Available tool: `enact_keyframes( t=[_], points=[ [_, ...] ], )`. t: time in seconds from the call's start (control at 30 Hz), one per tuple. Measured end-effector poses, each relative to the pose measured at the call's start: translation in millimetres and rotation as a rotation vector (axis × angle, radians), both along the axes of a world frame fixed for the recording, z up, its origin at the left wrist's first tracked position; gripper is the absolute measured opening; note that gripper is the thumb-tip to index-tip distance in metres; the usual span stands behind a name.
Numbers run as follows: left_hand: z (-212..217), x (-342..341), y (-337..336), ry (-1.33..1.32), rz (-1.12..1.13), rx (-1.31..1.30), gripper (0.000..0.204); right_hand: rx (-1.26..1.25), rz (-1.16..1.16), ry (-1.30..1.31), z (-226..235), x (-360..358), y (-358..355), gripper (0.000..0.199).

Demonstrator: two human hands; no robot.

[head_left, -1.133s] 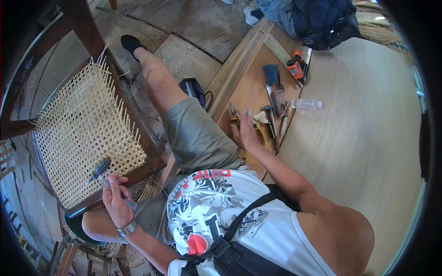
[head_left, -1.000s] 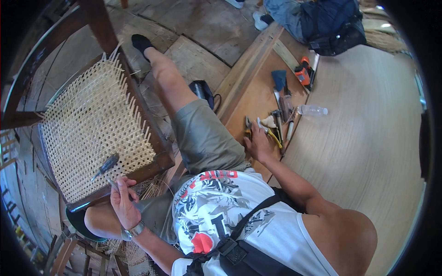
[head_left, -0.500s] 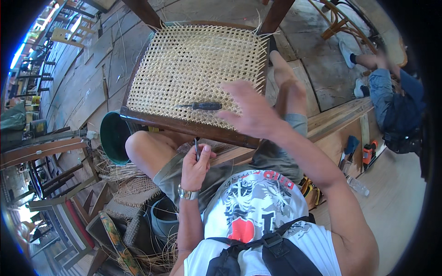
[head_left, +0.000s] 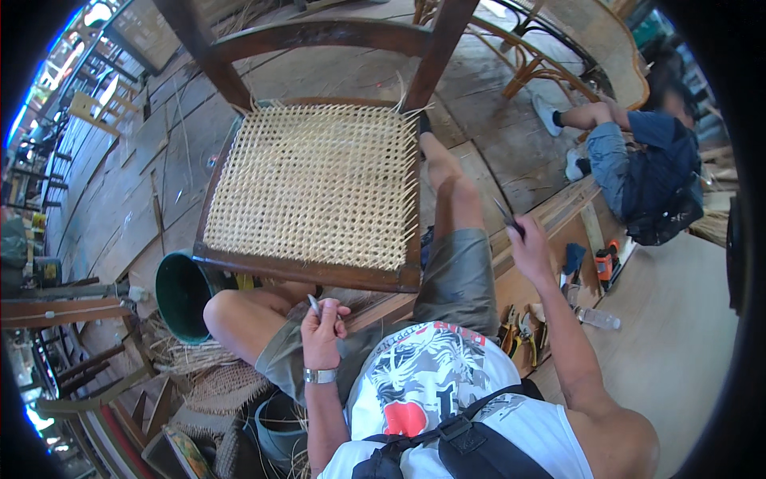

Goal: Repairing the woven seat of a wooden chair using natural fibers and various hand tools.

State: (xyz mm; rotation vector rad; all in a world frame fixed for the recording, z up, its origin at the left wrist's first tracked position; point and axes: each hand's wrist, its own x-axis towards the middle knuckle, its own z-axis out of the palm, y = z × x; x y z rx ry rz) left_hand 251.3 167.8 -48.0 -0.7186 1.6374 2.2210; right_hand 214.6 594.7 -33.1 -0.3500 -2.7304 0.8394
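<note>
A: Landmark is the woven cane seat (head_left: 315,180) of the wooden chair (head_left: 319,36). Left hand?

B: Left hand (head_left: 323,331) is sitting just below the seat's front rail, over the person's lap. Fingers are curling together around a small grey tool (head_left: 313,304), its tip poking up toward the rail. A wristwatch (head_left: 319,374) is showing on that wrist.

A: Right hand?

B: Right hand (head_left: 529,251) is hanging off to the right of the seat, past the front right corner, raised. Fingers are pinching shut on a thin dark pointed tool (head_left: 506,215), which is angling up and left toward the seat edge. Not touching the cane.

A: What's the seat doing?

B: Lying nearly flat in front of the person, loose cane ends sticking out along its right and back edges. The person's bent leg (head_left: 451,215) is running along its right side.

A: Other stuff?

B: Green bucket (head_left: 179,295) is standing at the seat's front left corner. Right of the seat, on a low wooden surface (head_left: 594,231), pliers (head_left: 511,323), a blue-handled brush (head_left: 571,259), an orange tool (head_left: 608,263) and a clear plastic bottle (head_left: 597,318) are lying. Further right of the seat another person (head_left: 638,164) in blue is sitting on the plank floor (head_left: 128,191). Cane scraps (head_left: 203,363) are piling below the bucket.
</note>
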Motion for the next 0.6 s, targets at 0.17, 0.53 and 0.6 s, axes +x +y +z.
enact_keyframes(
  t=[0.17, 0.53, 0.6],
  points=[
    [7, -39, -2, 0.124, -0.018, -0.028, 0.021, 0.291, -0.204, -0.405, -60, 149, 64, 0.018],
    [27, -44, -17, 0.197, 0.063, -0.19, 0.021, 0.192, -0.29, -0.343, -82, 158, 69, 0.024],
    [29, -36, -17, 0.151, 0.133, -0.211, 0.02, 0.047, -0.236, -0.127, -36, 96, 54, 0.028]
  ],
)
